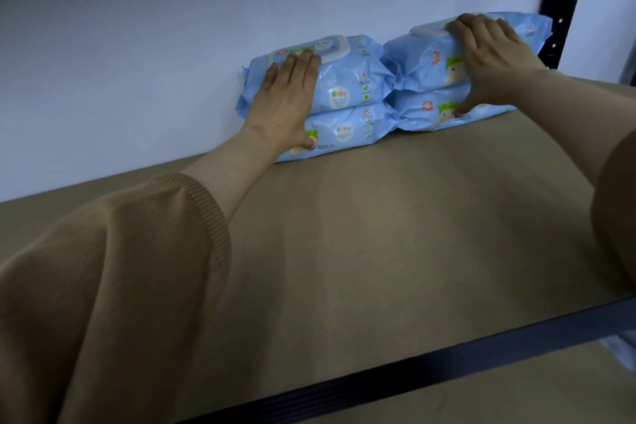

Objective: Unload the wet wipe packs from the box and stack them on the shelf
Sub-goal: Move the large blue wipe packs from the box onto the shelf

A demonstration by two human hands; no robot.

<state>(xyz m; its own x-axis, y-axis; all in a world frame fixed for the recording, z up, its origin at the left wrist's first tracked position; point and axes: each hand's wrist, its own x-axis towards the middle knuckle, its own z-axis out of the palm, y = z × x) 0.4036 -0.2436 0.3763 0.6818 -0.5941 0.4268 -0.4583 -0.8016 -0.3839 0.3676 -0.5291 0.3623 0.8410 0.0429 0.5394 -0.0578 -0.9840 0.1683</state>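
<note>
Hiding packs partly: left hand, right hand.

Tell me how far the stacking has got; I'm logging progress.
Done: four packs in two stacks on the shelf. In hand: left hand presses the left stack, right hand grips the right stack. Left: cannot tell; the box is out of view.

Both arms reach forward, the tan sleeves ending short of the bare forearms. The left hand lies flat, fingers straight and together and thumb spread downward, pressing on the left stack of packs. The right hand has its fingers curled over the top of the right stack of packs, with its thumb stretched down below the palm.
</note>
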